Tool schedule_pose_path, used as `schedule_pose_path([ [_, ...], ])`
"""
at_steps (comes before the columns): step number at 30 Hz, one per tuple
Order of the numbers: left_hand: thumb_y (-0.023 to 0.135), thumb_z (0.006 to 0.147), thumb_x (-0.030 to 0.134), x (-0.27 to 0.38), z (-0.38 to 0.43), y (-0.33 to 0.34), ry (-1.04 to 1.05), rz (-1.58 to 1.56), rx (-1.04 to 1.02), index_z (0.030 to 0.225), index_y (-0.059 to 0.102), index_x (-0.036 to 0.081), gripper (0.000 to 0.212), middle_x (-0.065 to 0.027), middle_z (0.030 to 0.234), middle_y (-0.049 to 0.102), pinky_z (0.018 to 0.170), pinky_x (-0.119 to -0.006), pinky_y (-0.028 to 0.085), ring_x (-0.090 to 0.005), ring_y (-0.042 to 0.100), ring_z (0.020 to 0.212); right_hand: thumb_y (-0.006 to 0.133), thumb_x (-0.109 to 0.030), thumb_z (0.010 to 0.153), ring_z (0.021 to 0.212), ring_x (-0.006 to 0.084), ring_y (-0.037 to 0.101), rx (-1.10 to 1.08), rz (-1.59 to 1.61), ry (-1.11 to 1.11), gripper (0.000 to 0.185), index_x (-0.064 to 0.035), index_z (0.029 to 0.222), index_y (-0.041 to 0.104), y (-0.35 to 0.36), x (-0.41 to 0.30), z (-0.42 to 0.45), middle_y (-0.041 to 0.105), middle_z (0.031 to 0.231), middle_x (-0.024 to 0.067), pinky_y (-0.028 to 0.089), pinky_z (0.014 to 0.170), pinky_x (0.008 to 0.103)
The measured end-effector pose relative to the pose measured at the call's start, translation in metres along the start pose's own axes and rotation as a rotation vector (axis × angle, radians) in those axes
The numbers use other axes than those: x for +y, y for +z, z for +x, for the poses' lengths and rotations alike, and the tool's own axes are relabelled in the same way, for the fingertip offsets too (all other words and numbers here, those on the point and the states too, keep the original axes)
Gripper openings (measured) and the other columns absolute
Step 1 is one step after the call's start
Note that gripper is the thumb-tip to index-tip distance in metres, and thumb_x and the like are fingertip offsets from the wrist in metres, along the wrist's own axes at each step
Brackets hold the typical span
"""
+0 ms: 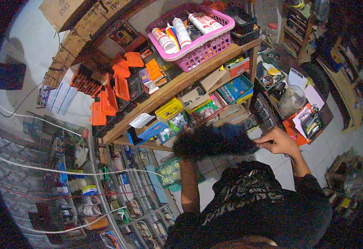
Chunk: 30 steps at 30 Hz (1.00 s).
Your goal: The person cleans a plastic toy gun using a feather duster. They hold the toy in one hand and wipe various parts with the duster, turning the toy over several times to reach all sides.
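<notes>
A dark, fluffy duster (214,141) extends sideways in front of my chest, below the wooden shelf's edge. Its right end meets the fingertips of my right hand (276,141), where thumb and fingers close on it. My left forearm reaches up to the duster's left end; the dark fluff hides the left hand there, so its grip does not show. Just beyond the duster are opened small boxes and packets on the lower shelf, among them a yellow box (169,109) and a blue box (152,132).
A pink plastic basket (206,49) of sealant tubes stands on the upper wooden shelf (169,90), right of orange plastic cases (106,102). A glass display case (91,155) is at left. Clear-lidded containers (169,172) sit low near my left forearm; cluttered trays (312,124) lie at right.
</notes>
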<state>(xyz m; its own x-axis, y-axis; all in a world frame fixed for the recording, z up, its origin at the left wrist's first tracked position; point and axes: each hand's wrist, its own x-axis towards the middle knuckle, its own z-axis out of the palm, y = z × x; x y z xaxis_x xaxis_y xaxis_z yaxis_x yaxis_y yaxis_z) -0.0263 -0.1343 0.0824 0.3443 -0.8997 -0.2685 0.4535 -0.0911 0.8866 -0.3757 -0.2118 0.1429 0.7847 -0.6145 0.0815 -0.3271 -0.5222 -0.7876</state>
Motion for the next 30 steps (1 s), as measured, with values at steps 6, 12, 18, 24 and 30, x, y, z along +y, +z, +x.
schedule_pose_path([
  [6, 0.052, 0.099, 0.035, 0.001, 0.005, 0.000, 0.009, -0.008, -0.003, 0.122, 0.055, 0.003, 0.040, -0.0115, 0.115, 0.061, 0.088, -0.037, 0.049, -0.0227, 0.060, 0.103, 0.075, -0.001, 0.074, 0.076, 0.0286, 0.070, 0.046, 0.073, 0.030, 0.034, -0.0100, 0.107, 0.074, 0.003, 0.003, -0.002, 0.072, 0.086, 0.0157, 0.051, 0.069, 0.0352],
  [12, 0.051, 0.100, 0.034, -0.002, 0.000, 0.000, -0.001, -0.011, 0.005, 0.123, 0.055, 0.003, 0.039, -0.0118, 0.115, 0.061, 0.089, -0.037, 0.048, -0.0226, 0.059, 0.105, 0.074, -0.002, 0.075, 0.077, 0.0276, 0.070, 0.091, 0.097, 0.044, 0.032, -0.0088, 0.106, 0.073, -0.001, -0.001, -0.002, 0.072, 0.087, 0.0157, 0.051, 0.070, 0.0347],
  [18, 0.050, 0.100, 0.033, -0.009, 0.003, -0.003, -0.020, -0.034, -0.003, 0.123, 0.054, 0.002, 0.038, -0.0121, 0.116, 0.060, 0.091, -0.037, 0.048, -0.0225, 0.058, 0.107, 0.073, -0.010, 0.082, 0.079, 0.0235, 0.069, 0.146, 0.122, 0.075, 0.025, -0.0018, 0.105, 0.071, 0.011, 0.007, -0.001, 0.072, 0.089, 0.0158, 0.051, 0.073, 0.0338],
  [24, 0.049, 0.101, 0.032, -0.042, 0.019, 0.013, -0.005, -0.059, -0.024, 0.123, 0.054, 0.002, 0.037, -0.0124, 0.117, 0.059, 0.092, -0.037, 0.047, -0.0225, 0.058, 0.109, 0.082, -0.028, 0.075, 0.103, 0.0291, 0.065, 0.361, 0.279, 0.095, 0.054, -0.0016, 0.119, 0.063, 0.090, 0.023, 0.023, 0.068, 0.108, 0.0151, 0.049, 0.092, 0.0374],
  [30, 0.048, 0.102, 0.031, -0.092, 0.014, 0.031, -0.054, -0.033, -0.078, 0.123, 0.053, 0.002, 0.036, -0.0127, 0.118, 0.058, 0.093, -0.037, 0.047, -0.0224, 0.057, 0.111, 0.089, -0.015, 0.059, 0.100, 0.0211, 0.062, 0.563, 0.194, -0.011, 0.066, -0.0011, 0.117, 0.061, 0.149, 0.032, 0.059, 0.067, 0.102, 0.0109, 0.047, 0.090, 0.0338],
])
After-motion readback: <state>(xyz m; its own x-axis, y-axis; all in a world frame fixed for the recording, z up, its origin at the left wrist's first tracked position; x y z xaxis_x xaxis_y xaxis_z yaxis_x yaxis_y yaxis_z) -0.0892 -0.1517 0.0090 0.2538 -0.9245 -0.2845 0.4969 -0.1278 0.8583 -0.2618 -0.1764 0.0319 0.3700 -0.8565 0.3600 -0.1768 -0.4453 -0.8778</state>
